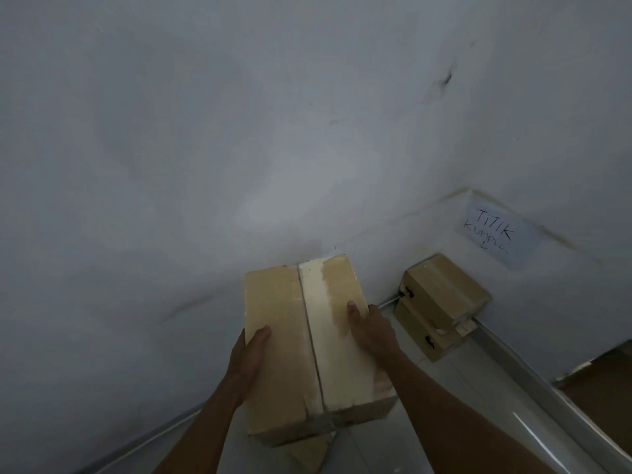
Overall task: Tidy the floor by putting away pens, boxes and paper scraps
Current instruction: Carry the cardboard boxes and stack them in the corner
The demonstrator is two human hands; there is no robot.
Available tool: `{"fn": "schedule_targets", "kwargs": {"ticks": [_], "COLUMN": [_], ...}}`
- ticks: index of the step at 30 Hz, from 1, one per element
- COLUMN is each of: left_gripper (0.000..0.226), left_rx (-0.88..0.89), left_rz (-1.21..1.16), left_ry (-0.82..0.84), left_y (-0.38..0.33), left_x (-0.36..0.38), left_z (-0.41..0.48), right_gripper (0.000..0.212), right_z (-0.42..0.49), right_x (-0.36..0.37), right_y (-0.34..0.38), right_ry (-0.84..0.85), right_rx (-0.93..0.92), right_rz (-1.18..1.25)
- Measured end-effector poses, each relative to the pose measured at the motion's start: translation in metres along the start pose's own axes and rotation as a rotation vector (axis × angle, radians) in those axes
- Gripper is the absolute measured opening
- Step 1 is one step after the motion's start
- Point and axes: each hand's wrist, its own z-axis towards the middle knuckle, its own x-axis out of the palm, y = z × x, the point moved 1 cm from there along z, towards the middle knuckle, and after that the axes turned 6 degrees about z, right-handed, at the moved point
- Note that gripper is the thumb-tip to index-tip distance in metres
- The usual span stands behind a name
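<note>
Walls white | floor pale tile | paper sign on wall | box held

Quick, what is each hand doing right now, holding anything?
Left hand: grips the left side of the cardboard box, thumb on top.
Right hand: grips the right side of the same box, thumb on top.

And here we see the left hand and right hand, both bare, each running back into a long, lean, uncovered forearm, a short thumbnail showing on the right.
</note>
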Motion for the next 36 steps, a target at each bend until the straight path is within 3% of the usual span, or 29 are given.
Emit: {"fn": "schedule_targets", "kwargs": {"ticks": [12, 36], "left_gripper": [0.049, 0.051], "left_rx": [0.025, 0.032], "left_rz": [0.062, 0.122], "left_ry": [0.007, 0.104], "left_y": [-0.026, -0.114], "left_x": [0.047, 0.290], "left_z": [0.015, 0.037], "right_gripper": [0.076, 0.077], "right_z": [0.025, 0.142], "right_x": [-0.040, -0.233], "right_y": [-0.016, -0.123], "right_ry": [-0.024, -0.129], "right_rx": [0.015, 0.089], "right_rz": [0.044, 0.106]}}
